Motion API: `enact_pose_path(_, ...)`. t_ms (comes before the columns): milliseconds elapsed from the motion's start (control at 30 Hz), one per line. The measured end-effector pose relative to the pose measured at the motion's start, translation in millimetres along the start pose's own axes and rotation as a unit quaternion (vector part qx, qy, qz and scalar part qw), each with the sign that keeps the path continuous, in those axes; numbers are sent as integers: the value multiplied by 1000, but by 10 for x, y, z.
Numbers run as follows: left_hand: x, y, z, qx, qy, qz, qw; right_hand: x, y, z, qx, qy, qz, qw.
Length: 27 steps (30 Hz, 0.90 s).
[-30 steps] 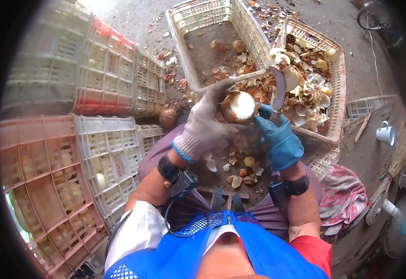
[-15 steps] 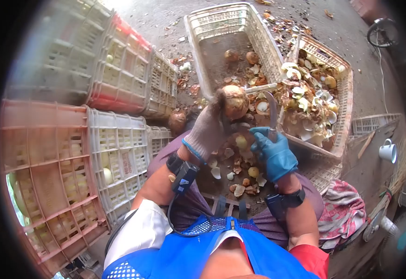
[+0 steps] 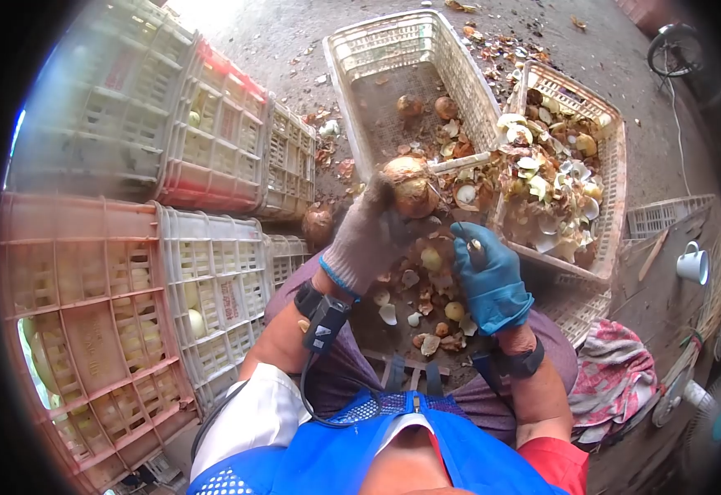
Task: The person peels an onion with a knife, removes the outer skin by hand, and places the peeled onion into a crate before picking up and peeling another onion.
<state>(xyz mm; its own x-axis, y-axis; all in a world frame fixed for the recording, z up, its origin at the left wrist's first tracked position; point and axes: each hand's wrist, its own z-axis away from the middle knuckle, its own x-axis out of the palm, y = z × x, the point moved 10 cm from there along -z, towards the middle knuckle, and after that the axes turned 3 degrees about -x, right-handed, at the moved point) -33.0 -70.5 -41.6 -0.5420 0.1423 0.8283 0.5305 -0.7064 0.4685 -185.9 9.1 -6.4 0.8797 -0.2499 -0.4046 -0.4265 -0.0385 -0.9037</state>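
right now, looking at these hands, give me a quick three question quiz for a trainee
1. True or false: the left hand in the grey knit glove holds a brown-skinned bulb.
2. What colour is the glove on the right hand? A red, B blue, C white.
3. Which crate is heaped with peelings, the right crate or the middle crate?

Key: 1 true; 2 B; 3 the right crate.

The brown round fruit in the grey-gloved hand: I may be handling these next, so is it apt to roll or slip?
The fruit looks round, so it would probably roll if set down. The left hand wraps it with its fingers spread wide, suggesting it is bulky and fairly firm. Its skin looks rough and flaky, likely not slippery against the knit glove.
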Motion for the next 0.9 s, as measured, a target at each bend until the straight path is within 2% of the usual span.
enact_pose_path(133, 90, 58, 14, 26, 31, -22, 999, -22, 33, 16, 6, -6, 4, 1000)
enact_pose_path(233, 129, 103, 7, 54, 6, -22, 998, -49, -7, 19, -8, 2, 4, 1000)
enact_pose_path(333, 143, 113, 2, 52, -3, -11, 999, -87, -66, 7, -24, 7, 18, 1000)
enact_pose_path(433, 84, 97, 23, 52, 28, -8, 998, -104, -97, 4, -22, -2, 25, 999)
enact_pose_path(533, 162, 149, 19, 72, -9, -51, 996, -87, -84, 8, -20, -14, 26, 999)
enact_pose_path(633, 154, 224, 24, 111, 35, -103, 988, -120, -71, 2, -27, -9, 62, 998)
enact_pose_path(733, 167, 59, 40, 39, 12, 8, 999, -141, -85, -7, -37, 1, 94, 995)
enact_pose_path(833, 306, 119, 125, 73, 30, -26, 997, -181, -94, -23, -48, 11, 130, 990)
enact_pose_path(900, 308, 323, 99, 163, 40, -207, 964, -223, -110, -41, -60, 16, 151, 987)
